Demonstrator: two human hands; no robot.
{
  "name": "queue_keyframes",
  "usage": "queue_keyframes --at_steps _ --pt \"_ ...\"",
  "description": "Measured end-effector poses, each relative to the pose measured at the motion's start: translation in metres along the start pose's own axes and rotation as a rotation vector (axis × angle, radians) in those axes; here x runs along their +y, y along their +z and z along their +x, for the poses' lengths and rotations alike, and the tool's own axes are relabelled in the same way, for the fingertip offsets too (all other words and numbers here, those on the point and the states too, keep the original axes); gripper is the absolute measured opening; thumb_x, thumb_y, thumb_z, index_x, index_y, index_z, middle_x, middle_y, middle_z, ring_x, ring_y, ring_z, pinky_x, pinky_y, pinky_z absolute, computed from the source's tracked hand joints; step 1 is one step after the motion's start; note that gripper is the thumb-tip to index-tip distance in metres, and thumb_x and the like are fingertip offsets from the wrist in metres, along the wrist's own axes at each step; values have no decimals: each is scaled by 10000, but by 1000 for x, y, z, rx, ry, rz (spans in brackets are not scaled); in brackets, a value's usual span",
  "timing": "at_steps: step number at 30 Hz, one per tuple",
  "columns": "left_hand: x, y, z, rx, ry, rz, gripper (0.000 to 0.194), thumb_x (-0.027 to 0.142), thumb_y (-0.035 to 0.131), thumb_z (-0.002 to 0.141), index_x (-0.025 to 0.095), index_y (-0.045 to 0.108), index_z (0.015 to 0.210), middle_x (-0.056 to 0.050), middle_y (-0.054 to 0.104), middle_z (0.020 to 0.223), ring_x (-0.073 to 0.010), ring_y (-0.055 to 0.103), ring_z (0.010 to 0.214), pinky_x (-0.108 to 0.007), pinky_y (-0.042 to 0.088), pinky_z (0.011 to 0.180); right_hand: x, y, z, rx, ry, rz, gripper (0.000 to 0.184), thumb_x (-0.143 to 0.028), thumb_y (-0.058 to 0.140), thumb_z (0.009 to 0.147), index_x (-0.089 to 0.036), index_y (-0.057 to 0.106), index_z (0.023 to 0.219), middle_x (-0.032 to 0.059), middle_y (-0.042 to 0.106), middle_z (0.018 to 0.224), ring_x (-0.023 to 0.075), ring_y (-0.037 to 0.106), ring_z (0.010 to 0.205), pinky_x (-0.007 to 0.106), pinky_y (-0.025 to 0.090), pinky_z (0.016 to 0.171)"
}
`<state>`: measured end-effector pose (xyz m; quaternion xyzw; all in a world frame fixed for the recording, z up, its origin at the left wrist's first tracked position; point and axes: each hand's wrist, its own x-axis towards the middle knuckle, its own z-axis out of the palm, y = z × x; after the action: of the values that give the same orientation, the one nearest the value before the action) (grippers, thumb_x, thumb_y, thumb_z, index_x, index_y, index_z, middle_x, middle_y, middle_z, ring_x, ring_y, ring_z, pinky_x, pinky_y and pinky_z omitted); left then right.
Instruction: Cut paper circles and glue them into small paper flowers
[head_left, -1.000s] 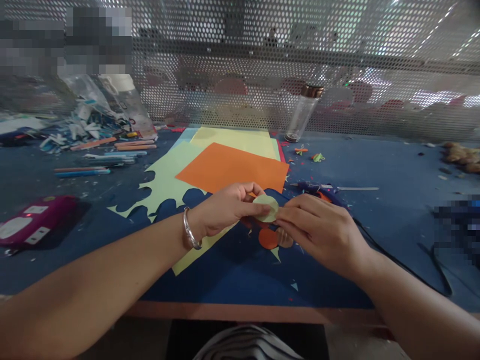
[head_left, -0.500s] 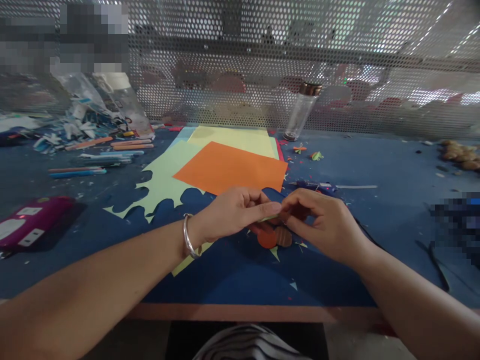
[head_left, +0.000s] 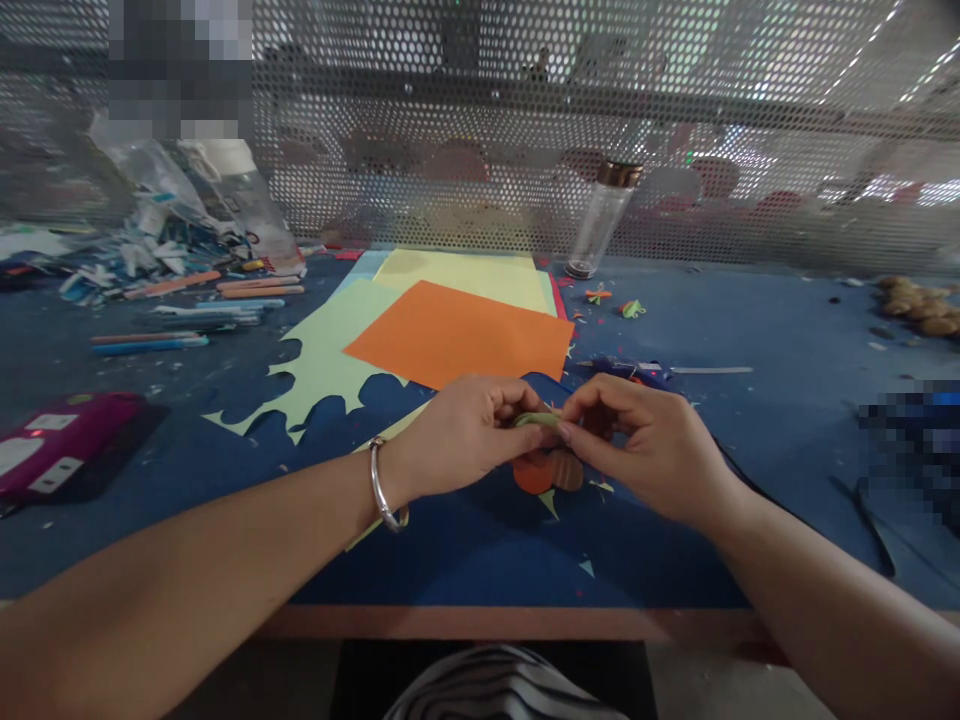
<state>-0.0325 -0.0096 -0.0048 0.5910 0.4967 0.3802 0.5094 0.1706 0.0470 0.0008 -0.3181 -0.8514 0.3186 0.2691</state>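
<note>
in the head view, two hands meet above the table (head_left: 450, 560): the left hand (head_left: 480, 430) pinches one green disc (head_left: 537, 418), and the right hand (head_left: 645, 440) grips its right edge with thumb and fingertips – the disc is between them. just below are two more – one orange disc (head_left: 531, 476), one brown disc (head_left: 567, 470). beyond lie one orange sheet (head_left: 465, 335), one glue gun (head_left: 634, 371) and two small ornaments (head_left: 633, 309).
</note>
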Motion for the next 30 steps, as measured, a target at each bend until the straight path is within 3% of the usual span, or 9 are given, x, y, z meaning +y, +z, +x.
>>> queue_keyframes --at_steps 11,14,18,23,30 --pt "5 -2 -4 100 185 266 106 275 646 926 187 701 900 24 690 731 -92 622 653 -198 467 628 0 0 1 22 28 58 105 -283 685 869 -192 634 882 -17 621 734 97 538 578 221 457 522" --pt "8 -2 -6 119 240 354 95 260 630 940 188 692 933 27 702 740 -86 623 635 -193 451 612 0 -1 1 -23 52 79 127 -306 668 890 -184 650 916 -1 655 787 107 560 612 236 470 561" --pt "9 -1 -8 137 297 456 78 235 608 944 187 667 962 21 718 805 -82 609 648 -193 425 603 -2 -2 2 -81 32 59 132 -285 621 913 -178 658 844 -17 628 705 106 548 594 235 437 557" --pt "6 1 -9 169 281 550 69 237 620 895 185 646 932 55 645 695 -69 525 571 -198 368 551 -1 1 2 -98 14 44 87 -176 599 877 -181 627 795 -38 606 652 92 543 561 220 409 542" --pt "1 3 -7 181 247 654 53 234 602 807 192 585 780 77 520 587 -77 441 523 -227 292 502 4 6 1 -146 19 122 58 -167 580 863 -175 633 840 -22 647 631 123 601 540 245 447 545"
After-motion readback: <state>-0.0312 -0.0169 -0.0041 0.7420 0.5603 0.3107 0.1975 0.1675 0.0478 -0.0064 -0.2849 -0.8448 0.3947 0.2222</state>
